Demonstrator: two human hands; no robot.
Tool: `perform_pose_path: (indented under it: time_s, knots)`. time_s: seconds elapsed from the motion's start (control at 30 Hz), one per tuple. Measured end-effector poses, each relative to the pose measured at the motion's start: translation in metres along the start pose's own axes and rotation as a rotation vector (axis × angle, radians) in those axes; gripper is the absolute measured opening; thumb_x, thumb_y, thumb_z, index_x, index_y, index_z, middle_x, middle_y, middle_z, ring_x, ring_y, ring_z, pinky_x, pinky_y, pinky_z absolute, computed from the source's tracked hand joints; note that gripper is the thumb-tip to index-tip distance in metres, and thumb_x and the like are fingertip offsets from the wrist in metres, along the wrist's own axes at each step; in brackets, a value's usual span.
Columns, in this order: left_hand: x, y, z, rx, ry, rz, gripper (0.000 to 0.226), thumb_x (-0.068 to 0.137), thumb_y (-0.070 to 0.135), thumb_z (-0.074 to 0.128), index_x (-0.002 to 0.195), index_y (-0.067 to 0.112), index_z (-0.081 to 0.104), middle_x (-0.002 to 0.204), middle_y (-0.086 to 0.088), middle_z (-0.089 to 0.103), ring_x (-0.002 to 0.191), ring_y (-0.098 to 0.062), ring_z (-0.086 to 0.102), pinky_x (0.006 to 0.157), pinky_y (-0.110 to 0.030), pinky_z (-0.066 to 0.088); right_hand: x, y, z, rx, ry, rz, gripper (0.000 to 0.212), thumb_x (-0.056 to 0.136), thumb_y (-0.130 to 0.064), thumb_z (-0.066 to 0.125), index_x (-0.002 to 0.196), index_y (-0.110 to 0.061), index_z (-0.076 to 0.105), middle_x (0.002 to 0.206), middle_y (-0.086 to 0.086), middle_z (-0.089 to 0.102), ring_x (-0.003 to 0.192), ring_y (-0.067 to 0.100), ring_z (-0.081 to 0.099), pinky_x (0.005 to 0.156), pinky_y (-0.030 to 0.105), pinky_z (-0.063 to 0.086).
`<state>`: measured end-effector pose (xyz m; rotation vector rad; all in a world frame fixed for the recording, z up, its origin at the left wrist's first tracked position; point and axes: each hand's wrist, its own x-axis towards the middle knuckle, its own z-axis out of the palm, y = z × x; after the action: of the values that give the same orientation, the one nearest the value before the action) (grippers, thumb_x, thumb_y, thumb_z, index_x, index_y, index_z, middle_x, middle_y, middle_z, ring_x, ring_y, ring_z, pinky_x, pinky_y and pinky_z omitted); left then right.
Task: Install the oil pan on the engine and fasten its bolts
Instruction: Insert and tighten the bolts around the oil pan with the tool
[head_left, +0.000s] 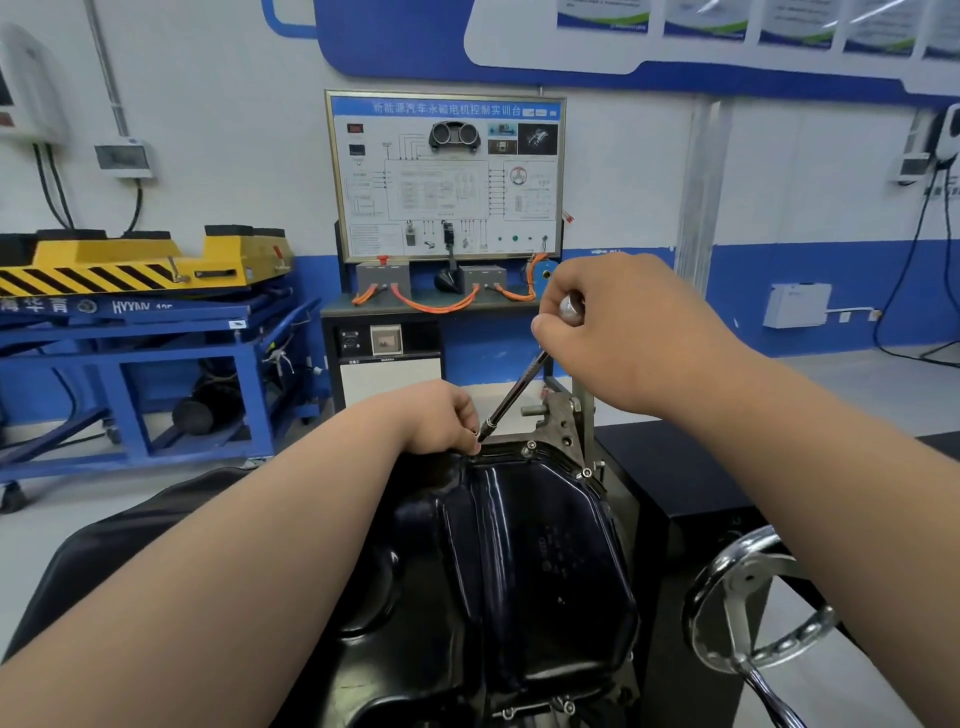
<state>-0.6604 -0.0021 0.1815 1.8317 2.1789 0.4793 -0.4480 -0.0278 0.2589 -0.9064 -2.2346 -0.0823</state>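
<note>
While the pan (519, 561) sits underside up on the engine (558, 415), mid-view and close to the person, the step in hand is judged to be running a bolt into the pan's far-left flange.

Hands: two.
- Right hand (613, 332): closed round the knob at the top of the driver (511, 400).
- Left hand (441, 421): fingers pinched about the driver's lower tip, at the flange. Whether a bolt lies under them cannot be told.

Method, as judged:
- The shaft leans up and to the right; bring it in line with the hole before turning, or the thread may cross.
- Let the left fingers guide the tip only, and turn from the knob.
- Start lightly by feel and snug the bolt later. Final tightening is best done once every bolt is started, working across the pan so that it seats evenly.

Count of items seen:
- Pan: one.
- Driver: one.
- Bolts (529, 448) seated in the flange: four in plain view, two at the far-right corner and two on the near edge. The other flange edges are hidden or too dark to count.
- Handwheel (753, 608): one, right of the pan.
- Training board (447, 176): one, on the far wall.
- Yellow lift (135, 270): one, at the left.
</note>
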Motion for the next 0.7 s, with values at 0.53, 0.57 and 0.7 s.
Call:
perform_pose_path:
  time_s: [0.53, 0.57, 0.7]
  knots:
    - [-0.0005, 0.0019, -0.0014, 0.029, 0.03, 0.015, 0.022, 0.074, 0.017, 0.079, 0.07, 0.025, 0.058, 0.077, 0.008, 0.062, 0.079, -0.015, 0.058, 0.07, -0.026, 0.044, 0.004, -0.0037, 0.0039, 0.016, 0.024, -0.018, 0.006, 0.088, -0.033, 0.052, 0.083, -0.033, 0.055, 0.072, -0.012, 0.053, 0.063, 0.007, 0.046, 0.062, 0.029, 0.045]
    - [-0.0007, 0.0027, -0.0016, 0.045, 0.031, 0.019, 0.023, 0.074, 0.016, 0.078, 0.069, 0.025, 0.058, 0.077, 0.009, 0.061, 0.078, -0.015, 0.057, 0.069, -0.025, 0.043, 0.0043, -0.0036, 0.0036, 0.014, 0.026, -0.018, 0.006, 0.088, -0.033, 0.052, 0.083, -0.032, 0.056, 0.073, -0.011, 0.054, 0.064, 0.009, 0.047, 0.063, 0.029, 0.046]
    - [-0.0009, 0.0062, -0.001, 0.102, 0.034, 0.042, 0.023, 0.073, 0.014, 0.078, 0.066, 0.024, 0.058, 0.073, 0.01, 0.059, 0.073, -0.013, 0.055, 0.06, -0.021, 0.04, 0.0045, -0.0044, 0.0023, 0.029, 0.028, -0.002, 0.006, 0.087, -0.031, 0.052, 0.082, -0.032, 0.056, 0.073, -0.009, 0.056, 0.066, 0.009, 0.051, 0.063, 0.029, 0.048]
